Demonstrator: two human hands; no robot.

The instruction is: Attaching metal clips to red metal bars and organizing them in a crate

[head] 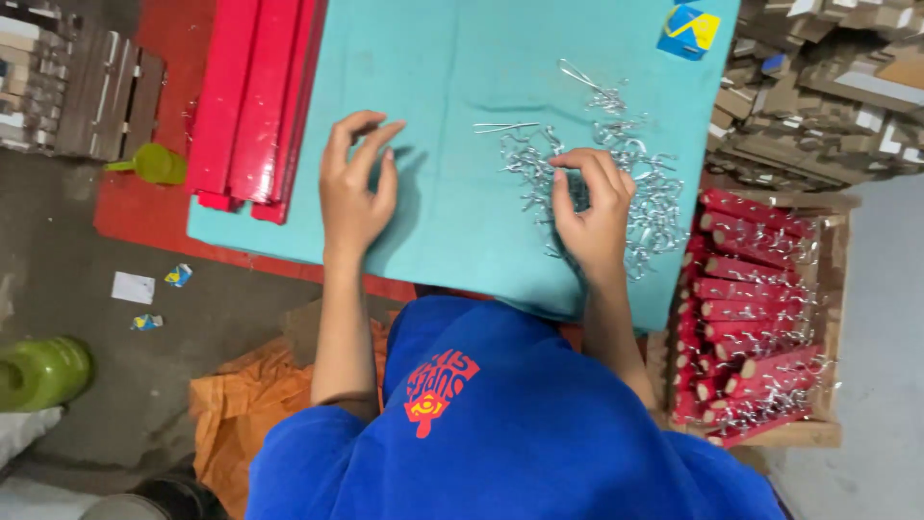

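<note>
Concrete floor at the far left carries a green plastic bottle (40, 371) lying on its side and a few scraps of paper (133, 287), with a small yellow-green cup (154, 164) set higher up beside a stack of long red flat sleeves (252, 101). The sleeves rest along the left edge of a teal work surface (452, 87). On that surface lies the left hand (354, 188), fingers loosely curled with thumb and forefinger tips drawn close together; whether anything is pinched between them cannot be told. Below the surface, orange cloth (241, 400) lies next to the person's blue shirt (500, 424). Further right, the right hand (592, 212) rests on a heap of small silver wire hooks (635, 169), fingers bent and tips pressed into the pile, touching the hooks; a firm hold on any single hook cannot be made out. The heap spreads over the right part of the teal surface, a few loose wires trailing toward the top. A blue and yellow packet (688, 29) sits at the upper right corner. Beyond the edge, a wooden crate (833, 318) holds red tubes (751, 299) with wire ends, and flattened cardboard pieces (818, 87) pile up above it.
</note>
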